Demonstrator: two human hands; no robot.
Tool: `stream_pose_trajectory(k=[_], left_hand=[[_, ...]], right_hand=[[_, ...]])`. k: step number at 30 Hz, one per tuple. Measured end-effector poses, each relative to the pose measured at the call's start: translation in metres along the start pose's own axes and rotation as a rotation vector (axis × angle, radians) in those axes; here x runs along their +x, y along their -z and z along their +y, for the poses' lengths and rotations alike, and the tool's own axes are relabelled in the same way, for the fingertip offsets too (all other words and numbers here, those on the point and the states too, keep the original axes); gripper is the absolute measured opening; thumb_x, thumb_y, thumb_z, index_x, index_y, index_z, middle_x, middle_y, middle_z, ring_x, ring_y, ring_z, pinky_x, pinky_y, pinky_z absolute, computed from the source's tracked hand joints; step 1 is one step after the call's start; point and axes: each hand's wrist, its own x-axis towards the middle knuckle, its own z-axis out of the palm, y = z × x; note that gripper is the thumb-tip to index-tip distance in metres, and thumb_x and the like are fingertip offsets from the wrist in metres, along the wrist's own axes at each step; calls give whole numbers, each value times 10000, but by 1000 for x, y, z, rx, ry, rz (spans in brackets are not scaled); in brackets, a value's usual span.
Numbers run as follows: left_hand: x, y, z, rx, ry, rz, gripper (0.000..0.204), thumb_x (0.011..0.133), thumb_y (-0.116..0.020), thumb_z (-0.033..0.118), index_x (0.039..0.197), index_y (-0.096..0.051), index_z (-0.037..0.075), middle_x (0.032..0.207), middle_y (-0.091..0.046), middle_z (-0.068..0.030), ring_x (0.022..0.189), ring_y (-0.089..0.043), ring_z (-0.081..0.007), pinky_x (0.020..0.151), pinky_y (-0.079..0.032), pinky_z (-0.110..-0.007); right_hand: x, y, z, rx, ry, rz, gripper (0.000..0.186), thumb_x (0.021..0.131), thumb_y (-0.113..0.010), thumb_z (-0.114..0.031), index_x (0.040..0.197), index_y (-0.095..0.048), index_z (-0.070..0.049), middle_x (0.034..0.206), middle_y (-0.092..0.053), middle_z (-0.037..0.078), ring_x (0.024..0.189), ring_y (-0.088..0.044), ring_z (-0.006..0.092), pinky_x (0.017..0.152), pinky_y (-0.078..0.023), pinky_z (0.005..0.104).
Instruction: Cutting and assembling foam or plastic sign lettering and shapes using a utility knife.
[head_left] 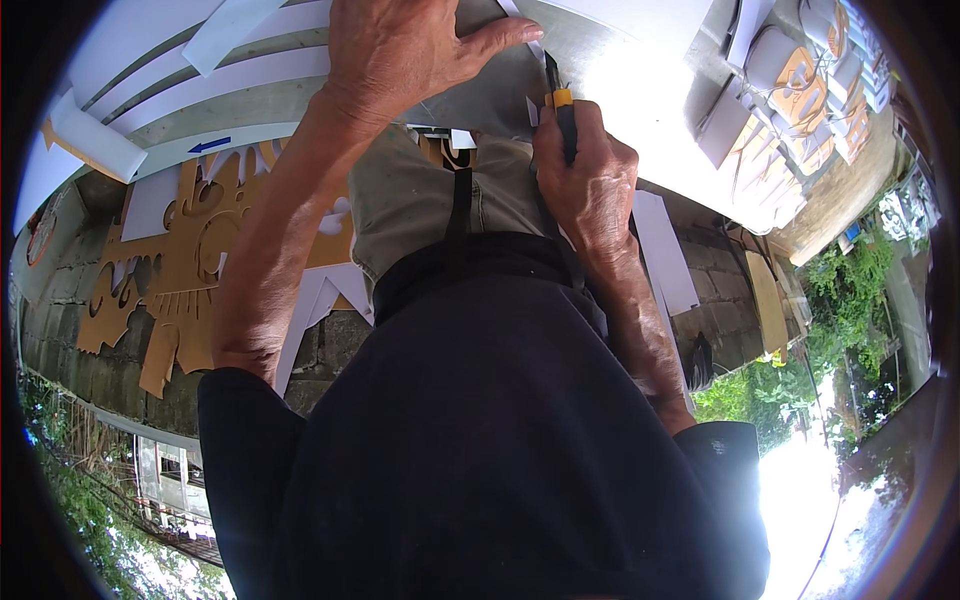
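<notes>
My right hand (pixel 590 170) is closed round a utility knife (pixel 566 125) with a dark and yellow handle. Its dark blade points away from me, toward the far edge of the view. Across the grey tabletop (pixel 460 105), my left hand (pixel 400 50) rests with its thumb stretched out to the right; the upper edge of the view cuts off its fingers. By the thumb's tip lies a narrow white strip (pixel 536 48), close to the blade. A small white scrap (pixel 532 110) lies beside the knife.
Long white strips (pixel 220 87) lie on the table to the left. Brown board offcuts (pixel 165 270) with cut-out shapes cover the ground below. At the far right stand piled cut pieces (pixel 790 110) in white and brown. A white board (pixel 664 250) leans near my right forearm.
</notes>
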Motion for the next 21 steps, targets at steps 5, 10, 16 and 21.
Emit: stream_pose_trajectory(k=[5,10,16,21], left_hand=[[0,0,0,-29,5,16,822,818,-750,526,1393,-523,-16,1531,-411,-213,1482,-256,-436,1207,-165,-615],[2,-1,1,-57,4,42,815,817,-756,523,1382,-534,-21,1526,-419,-214,1476,-268,-440,1202,-178,-614],[0,3,2,-24,-9,55,799,798,-782,512,1345,-569,-30,1505,-447,-214,1464,-293,-447,1194,-199,-613],[3,3,6,-86,35,47,793,786,-797,495,1343,-575,-26,1501,-457,-204,1460,-306,-436,1192,-211,-606]], right_hand=[[3,3,-4,-53,-65,-67,150,933,-667,-125,922,-574,-9,672,-668,168,580,-692,324,528,-519,392],[3,-1,0,-75,-33,-40,191,937,-661,-157,888,-535,-23,640,-648,164,529,-663,325,483,-501,415],[1,1,-7,-107,-6,-46,204,937,-657,-161,862,-522,-27,577,-614,165,495,-647,342,454,-490,440],[-10,0,-3,-112,3,-11,202,938,-659,-155,850,-534,-23,549,-606,174,487,-648,354,448,-491,438]])
